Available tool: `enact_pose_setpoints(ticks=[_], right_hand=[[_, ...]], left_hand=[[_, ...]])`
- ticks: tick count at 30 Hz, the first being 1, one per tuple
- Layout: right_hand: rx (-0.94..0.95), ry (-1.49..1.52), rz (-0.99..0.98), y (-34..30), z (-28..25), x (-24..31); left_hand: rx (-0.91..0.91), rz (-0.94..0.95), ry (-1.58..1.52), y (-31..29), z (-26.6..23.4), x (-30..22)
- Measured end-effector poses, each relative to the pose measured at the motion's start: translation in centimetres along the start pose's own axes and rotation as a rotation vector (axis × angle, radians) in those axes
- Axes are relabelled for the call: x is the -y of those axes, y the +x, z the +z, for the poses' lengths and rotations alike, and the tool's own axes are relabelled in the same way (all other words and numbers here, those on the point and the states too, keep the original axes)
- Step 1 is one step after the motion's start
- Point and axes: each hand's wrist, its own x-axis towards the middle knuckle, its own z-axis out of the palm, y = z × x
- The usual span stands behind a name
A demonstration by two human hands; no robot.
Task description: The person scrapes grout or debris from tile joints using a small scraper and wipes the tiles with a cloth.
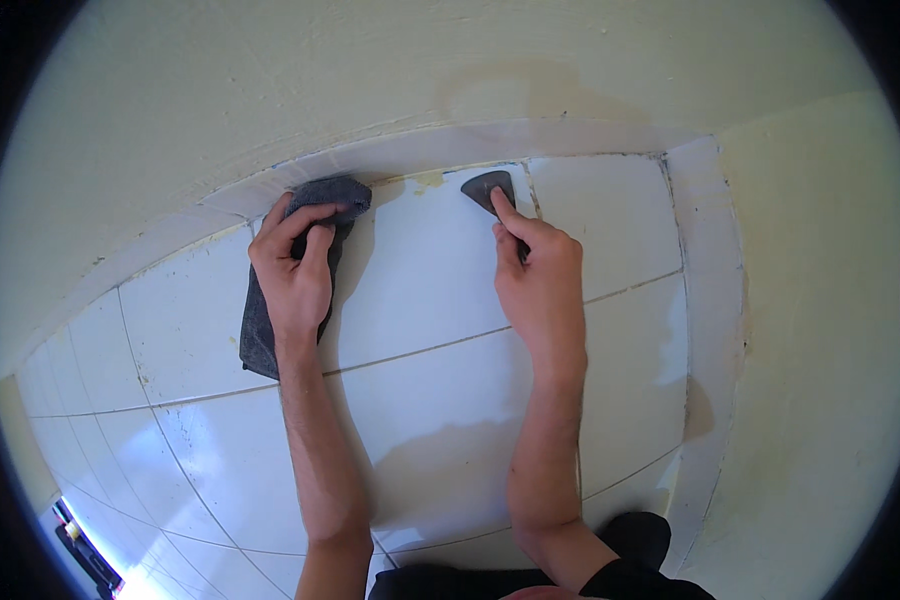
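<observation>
My left hand (295,280) is closed on a dark grey cloth (258,335), bunched under the fingers and hanging down past the wrist. It lies against the white floor tiles (425,270) near the skirting. To the right, my right hand (545,290) grips a dark scraper (483,187) with a fan-shaped blade, its index finger stretched along the tool. Most of the handle is hidden in the palm. The blade is over the tile by the far edge, and I cannot tell whether it touches. A yellowish residue patch (429,182) marks the tile between cloth and blade.
A pale tiled skirting (370,155) runs along the far wall and turns down the right side (708,200). Cream walls (820,300) rise behind it. Dark grout lines and small specks cross the tiles. My dark shoe (638,535) is at the lower right; bright light enters lower left.
</observation>
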Motion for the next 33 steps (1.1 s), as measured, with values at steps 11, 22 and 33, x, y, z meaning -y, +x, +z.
enact_pose_setpoints(ticks=[11, 22, 33], right_hand=[[0.040, 0.069, 0.081, 0.0, 0.9, 1.1], [-0.005, 0.087, 0.023, 0.4, 1.7, 0.3], [0.063, 0.076, 0.122, 0.2, 1.1, 1.5]], left_hand=[[0.012, 0.012, 0.040, 0.1, -0.3, 0.6], [0.015, 0.022, 0.049, 0.1, -0.2, 0.6], [0.025, 0.042, 0.036, 0.2, -0.2, 0.8]])
